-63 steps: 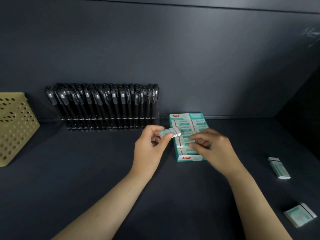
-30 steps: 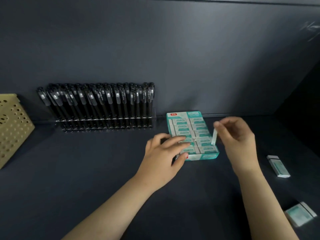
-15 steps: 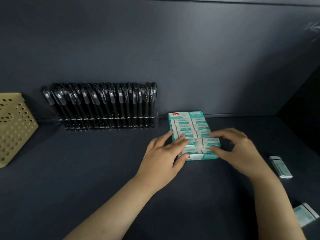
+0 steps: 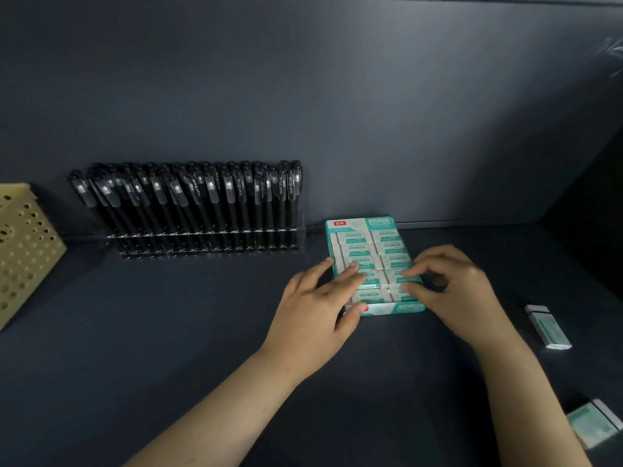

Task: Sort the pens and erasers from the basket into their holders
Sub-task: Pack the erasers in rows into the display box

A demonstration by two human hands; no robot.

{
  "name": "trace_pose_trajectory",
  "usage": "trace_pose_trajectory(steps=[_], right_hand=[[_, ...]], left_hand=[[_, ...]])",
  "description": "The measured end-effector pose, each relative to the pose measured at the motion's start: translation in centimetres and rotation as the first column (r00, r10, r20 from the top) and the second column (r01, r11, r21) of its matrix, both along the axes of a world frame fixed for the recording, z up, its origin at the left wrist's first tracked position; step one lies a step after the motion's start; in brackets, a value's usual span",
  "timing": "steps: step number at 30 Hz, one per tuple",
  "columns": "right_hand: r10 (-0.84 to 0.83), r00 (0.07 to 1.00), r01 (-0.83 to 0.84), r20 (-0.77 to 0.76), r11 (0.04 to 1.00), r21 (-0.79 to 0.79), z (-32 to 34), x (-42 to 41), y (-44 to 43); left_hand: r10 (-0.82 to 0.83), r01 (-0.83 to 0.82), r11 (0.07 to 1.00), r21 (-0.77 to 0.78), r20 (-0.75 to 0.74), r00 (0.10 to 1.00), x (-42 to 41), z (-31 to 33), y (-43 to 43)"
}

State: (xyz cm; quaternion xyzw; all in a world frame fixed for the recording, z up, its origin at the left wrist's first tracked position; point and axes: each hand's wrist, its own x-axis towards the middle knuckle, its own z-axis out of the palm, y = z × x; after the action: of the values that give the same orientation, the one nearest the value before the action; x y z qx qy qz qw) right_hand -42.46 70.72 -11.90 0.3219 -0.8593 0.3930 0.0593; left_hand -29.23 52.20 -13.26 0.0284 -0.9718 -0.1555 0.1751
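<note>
Two hands are on the eraser box, which sits on the table against its far edge, a little right of the middle. My read of the left hand: fingers straight and spread, lying flat across the left column of erasers, with the thumb pressed against the box's near wall. The right hand is curled at the box's right side. Its forefinger and thumb pinch the near-right eraser, which sits in the right column, one row back from the near wall. That eraser lies directly under the fingertips and level with its neighbours, as far as I can tell. The rest of the box shows two columns of erasers in teal sleeves.

Left of the box, along the same far edge, black pens stand in a row in a clear holder, caps up and leaning slightly left. A tan perforated basket stands at the table's left edge; I cannot see into it.

Toward the right edge, well apart from the right hand, a loose eraser lies flat on the table. Another eraser lies at the near right corner — blurred.
</note>
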Motion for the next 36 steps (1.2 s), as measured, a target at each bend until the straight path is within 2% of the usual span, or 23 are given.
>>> trace_pose_trajectory(steps=[4,7,9,12,15,18,21,24,27,30,34,36], right_hand=[[-0.064,0.993,0.065,0.095,0.998,-0.009,0.0,0.1,-0.3],[-0.025,0.969,0.038,0.247,0.998,-0.047,0.2,-0.2,0.0],[0.004,0.957,0.022,0.292,0.996,-0.084,0.4,-0.4,-0.1],[-0.007,0.953,0.036,0.302,0.995,-0.091,0.4,-0.2,-0.5],[-0.006,0.947,0.043,0.32,0.993,-0.108,0.5,0.1,-0.3],[-0.001,0.952,0.048,0.305,0.988,-0.144,1.8,0.3,0.8],[-0.013,0.976,0.033,0.217,0.996,-0.089,3.0,0.0,3.7],[-0.078,0.983,0.084,0.165,0.996,-0.027,3.3,-1.5,8.8],[-0.129,0.962,0.116,0.24,0.991,0.068,2.6,-2.8,13.4],[-0.116,0.937,0.095,0.33,0.992,0.081,1.7,-3.2,16.0],[-0.066,0.926,0.075,0.372,0.997,-0.009,0.2,-3.7,17.7],[-0.047,0.931,0.062,0.363,0.998,-0.03,0.0,-3.9,18.2]], left_hand=[[-0.012,0.011,0.999,0.038,0.006,1.0,0.0,0.1,0.0],[-0.035,0.03,0.991,0.128,0.032,0.999,0.0,0.0,-0.1],[-0.032,0.029,0.991,0.134,0.023,0.999,0.1,-0.1,-0.1],[-0.017,0.015,0.997,0.079,0.018,1.0,0.2,0.1,0.2],[-0.01,0.005,0.996,0.091,0.051,0.999,0.2,0.2,0.2],[-0.015,0.022,0.989,0.144,-0.055,0.998,0.3,0.5,0.7],[-0.03,0.064,0.984,0.167,-0.199,0.979,0.3,0.9,2.4],[-0.126,0.162,0.979,0.122,-0.255,0.959,-0.1,1.1,5.4],[-0.248,0.276,0.951,0.137,-0.189,0.95,-0.8,0.6,9.2],[-0.313,0.325,0.929,0.179,-0.093,0.945,-2.0,0.3,13.0],[-0.292,0.272,0.927,0.258,0.044,0.955,-3.2,0.9,17.9],[-0.273,0.245,0.94,0.236,0.092,0.958,-3.6,1.0,20.1]])
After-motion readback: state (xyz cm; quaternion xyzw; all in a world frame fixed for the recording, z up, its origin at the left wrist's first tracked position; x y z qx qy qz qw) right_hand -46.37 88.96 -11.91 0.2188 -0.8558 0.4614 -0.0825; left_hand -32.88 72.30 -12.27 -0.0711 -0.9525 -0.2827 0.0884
